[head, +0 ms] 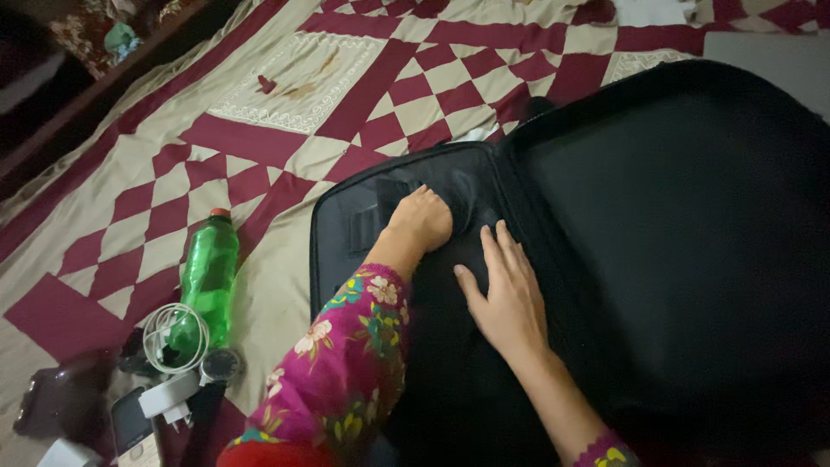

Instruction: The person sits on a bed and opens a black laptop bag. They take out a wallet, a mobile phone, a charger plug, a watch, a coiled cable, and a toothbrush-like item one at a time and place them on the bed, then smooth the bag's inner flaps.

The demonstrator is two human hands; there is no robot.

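Now, black bag [657, 259] lies unzipped on patchwork quilt [259, 112]. Left hand [421, 218] curled, fingers tucked into inner pocket [458, 186]; whether it grips anything, cannot tell. Right hand [506, 294] just beside it, flat, fingers spread, pressing bag lining. Well left of left hand: green bottle [207, 281], coiled white cable [175, 337], wristwatch [221, 364], charger plug [169, 396].

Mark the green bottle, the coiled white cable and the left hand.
green bottle [209, 281]: head view, mid body.
coiled white cable [174, 336]: head view, on the loop.
left hand [421, 221]: head view, back of the fist inside the black bag [674, 225].
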